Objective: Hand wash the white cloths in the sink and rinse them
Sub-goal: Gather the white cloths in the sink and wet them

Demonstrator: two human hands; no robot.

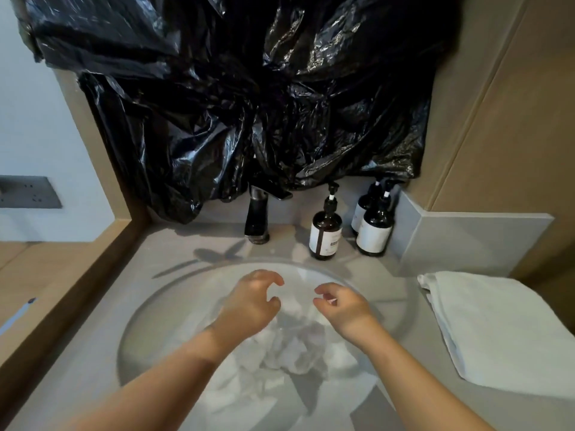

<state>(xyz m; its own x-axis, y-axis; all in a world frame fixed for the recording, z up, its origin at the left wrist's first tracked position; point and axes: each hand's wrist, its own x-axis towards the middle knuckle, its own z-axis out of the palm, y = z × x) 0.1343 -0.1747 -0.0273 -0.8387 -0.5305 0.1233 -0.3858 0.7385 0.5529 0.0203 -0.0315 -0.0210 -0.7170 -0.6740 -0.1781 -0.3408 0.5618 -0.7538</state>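
The white cloths (289,353) lie crumpled in a wet heap at the bottom of the sink (146,309). Their folds blur into the pale basin, so how many there are cannot be told, and both forearms hide part of the heap. The sink is a round, smooth bowl set into the grey matte tabletop (93,353).

The left hand (249,303) hovers above the heap's far edge, its fingers (273,279) loosely hooked with a gap to the thumb, holding nothing. The right hand (342,306) hangs just beside it, apart from it, with fingers (323,289) also loosely curled and empty.

Behind the sink stands a dark tap (256,217), its top covered by glossy, crinkled black plastic sheeting (249,88). To its right stand brown pump bottles (325,234) with unreadable labels. A folded white towel (497,331) lies to the right.
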